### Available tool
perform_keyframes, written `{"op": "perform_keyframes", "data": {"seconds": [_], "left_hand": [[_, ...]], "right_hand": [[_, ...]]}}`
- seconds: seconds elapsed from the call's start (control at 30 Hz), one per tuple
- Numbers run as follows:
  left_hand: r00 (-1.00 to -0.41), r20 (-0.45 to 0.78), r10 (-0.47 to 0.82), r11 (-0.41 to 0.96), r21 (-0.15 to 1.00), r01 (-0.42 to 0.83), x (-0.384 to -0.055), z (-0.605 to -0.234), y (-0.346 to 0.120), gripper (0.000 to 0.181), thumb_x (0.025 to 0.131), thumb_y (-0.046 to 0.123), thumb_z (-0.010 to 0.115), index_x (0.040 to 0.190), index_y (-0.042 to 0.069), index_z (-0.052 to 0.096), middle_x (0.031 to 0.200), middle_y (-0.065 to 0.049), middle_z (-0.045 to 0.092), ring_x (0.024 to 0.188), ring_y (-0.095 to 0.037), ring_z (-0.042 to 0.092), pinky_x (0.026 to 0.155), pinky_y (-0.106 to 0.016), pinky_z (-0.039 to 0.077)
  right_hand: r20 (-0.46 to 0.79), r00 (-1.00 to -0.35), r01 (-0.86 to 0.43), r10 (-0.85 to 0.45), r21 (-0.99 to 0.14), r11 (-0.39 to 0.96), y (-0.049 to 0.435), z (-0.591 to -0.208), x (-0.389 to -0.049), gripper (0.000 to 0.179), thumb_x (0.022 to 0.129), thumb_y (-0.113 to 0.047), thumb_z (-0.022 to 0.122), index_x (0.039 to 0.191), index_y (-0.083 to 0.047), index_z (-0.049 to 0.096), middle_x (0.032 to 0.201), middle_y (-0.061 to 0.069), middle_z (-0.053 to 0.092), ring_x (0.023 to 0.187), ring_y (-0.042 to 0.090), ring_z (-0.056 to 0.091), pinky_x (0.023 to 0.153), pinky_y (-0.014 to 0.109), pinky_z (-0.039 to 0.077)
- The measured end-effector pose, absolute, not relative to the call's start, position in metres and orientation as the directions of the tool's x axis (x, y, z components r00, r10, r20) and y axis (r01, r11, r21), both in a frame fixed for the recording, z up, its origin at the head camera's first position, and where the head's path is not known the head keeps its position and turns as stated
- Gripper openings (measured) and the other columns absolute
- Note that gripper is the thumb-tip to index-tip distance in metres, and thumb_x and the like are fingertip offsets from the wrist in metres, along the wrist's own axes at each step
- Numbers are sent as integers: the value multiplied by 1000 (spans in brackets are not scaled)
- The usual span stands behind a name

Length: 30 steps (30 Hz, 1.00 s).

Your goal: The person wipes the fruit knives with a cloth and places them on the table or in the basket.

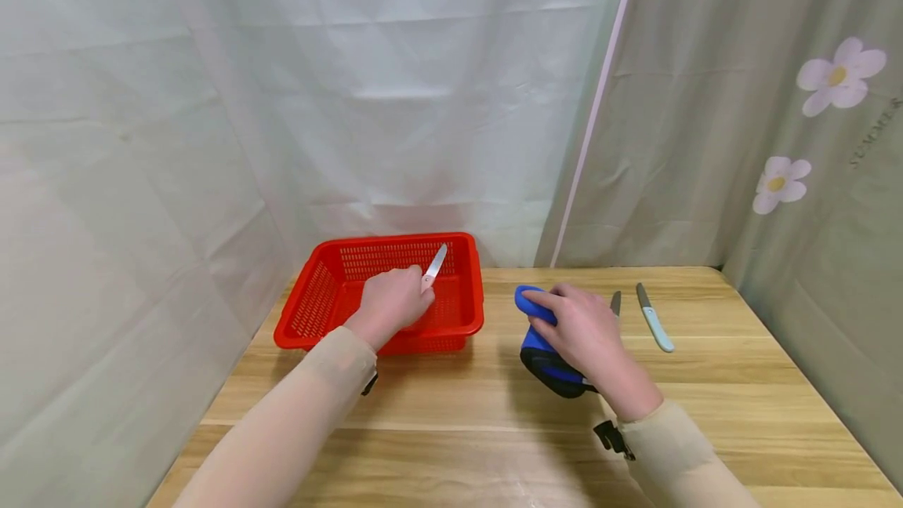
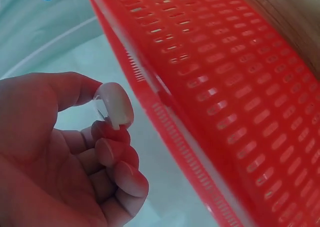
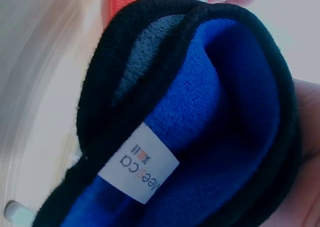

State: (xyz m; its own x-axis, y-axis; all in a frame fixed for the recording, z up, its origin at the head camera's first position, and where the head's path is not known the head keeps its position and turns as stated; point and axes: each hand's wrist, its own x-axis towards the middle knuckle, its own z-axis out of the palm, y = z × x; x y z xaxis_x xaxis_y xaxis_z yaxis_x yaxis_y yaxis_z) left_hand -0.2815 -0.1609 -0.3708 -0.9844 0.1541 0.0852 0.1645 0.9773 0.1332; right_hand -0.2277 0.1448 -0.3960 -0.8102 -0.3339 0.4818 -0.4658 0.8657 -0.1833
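Over red basket [image 1: 395, 240], left hand [image 1: 393, 300] pinches knife [image 1: 437, 260]; over table [image 1: 451, 437], right hand [image 1: 582, 329] grips blue cloth [image 3: 182, 104].

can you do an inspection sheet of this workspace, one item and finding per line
surface: wood-patterned table
job's things: red basket; pale-handled knife; blue-and-black cloth; blue-handled knife lying at right; another blade, partly hidden
clutter: nothing seen
left grip: pinches the pale-handled knife by its handle
right grip: holds the cloth
cables: nothing seen
surroundings: pale curtain, flowers printed at right
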Motion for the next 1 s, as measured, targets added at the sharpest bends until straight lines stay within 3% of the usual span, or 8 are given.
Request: {"op": "perform_keyframes", "data": {"seconds": [0.27, 0.67, 1.0], "left_hand": [[-992, -61, 109, 978, 184, 96, -303, -382, -157, 24, 105, 26, 62, 88, 10, 62, 62, -2, 55, 53, -16, 47, 52, -32, 42], [-989, -133, 62, 986, 160, 40, -314, -399, -145, 29, 108, 30, 64, 84, 13, 66, 65, -2, 56, 60, -17, 55, 62, -35, 46], [-981, -191, 25, 980, 200, -14, -317, -409, -136, 26, 103, 30, 71, 84, 12, 70, 70, -5, 65, 69, -21, 64, 70, -37, 50]], "right_hand": [[472, -810, -474, -348, -180, 862, 143, -401, -229, 40, 93, -26, 92, 132, -23, 83, 97, 4, 68, 74, 22, 61, 69, 43, 51], [434, -817, -492, -380, -182, 851, 136, -414, -228, 40, 92, -23, 92, 131, -22, 83, 94, 6, 67, 75, 24, 63, 69, 44, 52], [394, -839, -478, -376, -204, 854, 132, -426, -228, 39, 93, -24, 92, 131, -21, 83, 92, 5, 67, 79, 23, 62, 70, 44, 51]]}}
